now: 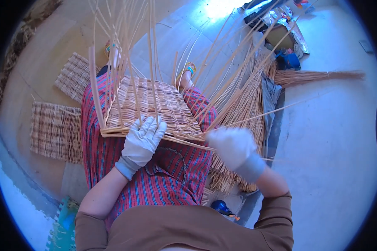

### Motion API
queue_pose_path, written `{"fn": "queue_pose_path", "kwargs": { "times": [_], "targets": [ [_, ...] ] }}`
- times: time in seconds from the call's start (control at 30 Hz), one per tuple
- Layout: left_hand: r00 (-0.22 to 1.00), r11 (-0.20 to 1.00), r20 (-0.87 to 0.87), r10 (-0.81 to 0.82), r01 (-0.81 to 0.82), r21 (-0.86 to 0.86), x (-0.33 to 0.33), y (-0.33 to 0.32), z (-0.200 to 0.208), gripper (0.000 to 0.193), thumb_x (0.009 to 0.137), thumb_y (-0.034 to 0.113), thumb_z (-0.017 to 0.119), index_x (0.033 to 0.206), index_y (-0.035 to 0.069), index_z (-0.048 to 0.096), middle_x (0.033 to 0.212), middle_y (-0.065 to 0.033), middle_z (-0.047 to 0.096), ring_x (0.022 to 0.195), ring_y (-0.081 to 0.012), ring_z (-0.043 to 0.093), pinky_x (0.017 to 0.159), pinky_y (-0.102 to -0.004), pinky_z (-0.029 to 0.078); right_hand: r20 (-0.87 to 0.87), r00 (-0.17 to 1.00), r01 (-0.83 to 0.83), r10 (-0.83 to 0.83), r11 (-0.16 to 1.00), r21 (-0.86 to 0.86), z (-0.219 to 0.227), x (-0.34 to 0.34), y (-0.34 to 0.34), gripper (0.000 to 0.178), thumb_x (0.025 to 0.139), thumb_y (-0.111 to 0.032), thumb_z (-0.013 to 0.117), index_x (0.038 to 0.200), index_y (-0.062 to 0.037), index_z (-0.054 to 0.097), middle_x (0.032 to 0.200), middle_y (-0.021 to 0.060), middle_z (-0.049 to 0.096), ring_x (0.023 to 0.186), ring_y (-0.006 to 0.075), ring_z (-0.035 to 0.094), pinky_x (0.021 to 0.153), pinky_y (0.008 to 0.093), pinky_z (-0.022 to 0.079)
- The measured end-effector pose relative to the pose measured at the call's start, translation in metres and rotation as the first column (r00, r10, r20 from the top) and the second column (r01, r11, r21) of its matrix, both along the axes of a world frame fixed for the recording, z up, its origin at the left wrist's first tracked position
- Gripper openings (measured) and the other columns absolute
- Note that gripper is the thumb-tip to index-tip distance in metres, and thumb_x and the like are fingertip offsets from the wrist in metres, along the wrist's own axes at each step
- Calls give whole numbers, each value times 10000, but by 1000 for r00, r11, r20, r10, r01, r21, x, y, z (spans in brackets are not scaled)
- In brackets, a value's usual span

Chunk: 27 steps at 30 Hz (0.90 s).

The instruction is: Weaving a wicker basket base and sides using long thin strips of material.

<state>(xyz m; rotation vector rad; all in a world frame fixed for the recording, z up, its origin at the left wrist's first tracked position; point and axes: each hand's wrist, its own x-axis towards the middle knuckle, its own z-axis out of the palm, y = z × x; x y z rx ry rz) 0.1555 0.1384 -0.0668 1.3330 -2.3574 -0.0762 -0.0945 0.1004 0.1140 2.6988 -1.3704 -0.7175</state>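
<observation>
Across my lap lies a woven cane basket base (151,100), light and brown in bands, with long thin stakes (151,54) standing up from its edges. My left hand (144,140), in a white glove with a grey cuff, is closed over the near edge, fingers on top among the stakes; the thumb is hidden. At the near right corner my right hand (234,148), gloved alike and blurred by motion, looks closed like a fist. A cane strand (188,143) runs along the near edge into it.
Two woven panels (56,131) (75,77) lie on the floor to the left. On the right is a large bundle of cane sticks (249,104), with a blue bottle (222,206) nearby. Bags and boxes (282,35) stand at the far right. Long stakes fan out toward the upper right.
</observation>
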Motion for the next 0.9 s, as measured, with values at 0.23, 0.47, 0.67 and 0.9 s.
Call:
{"fn": "queue_pose_path", "kwargs": {
  "times": [0.23, 0.47, 0.67, 0.9],
  "targets": [
    [995, 995, 49, -83, 80, 51, -4, -9, 15, 453, 912, 131, 540, 1354, 67, 622, 1274, -124, 688, 1183, -274, 659, 981, -440, 478, 928, 322, -115, -190, 965, 237, 57, 24, 35, 22, 883, -110, 671, 901, -101, 661, 691, 57, 614, 599, 258, 588, 574, 408, 484],
    [998, 997, 29, -57, 56, 57, -5, -6, 7, 457, 903, 108, 555, 1355, 104, 630, 1235, -95, 694, 1156, -265, 657, 951, -432, 475, 919, 346, -42, -191, 975, 218, 49, -38, 100, 97, 934, -156, 622, 894, -80, 666, 687, 55, 611, 584, 225, 573, 561, 381, 468],
    [1000, 997, -5, -27, 27, 69, -1, -7, 10, 454, 898, 119, 566, 1348, 120, 634, 1233, -81, 689, 1138, -261, 649, 944, -441, 465, 859, 456, 37, -232, 969, 242, 46, -26, 134, 185, 977, -196, 579, 887, -61, 669, 682, 54, 609, 572, 197, 560, 550, 359, 454],
    [996, 998, -78, -48, 51, 29, -8, -10, 5, 495, 838, 67, 690, 1326, 147, 662, 1180, -58, 723, 1071, -250, 678, 883, -427, 471, 781, 570, 85, -254, 964, 252, 49, -55, 157, 288, 1028, -241, 530, 880, -40, 673, 677, 52, 606, 557, 165, 545, 537, 333, 438]
  ]
}}
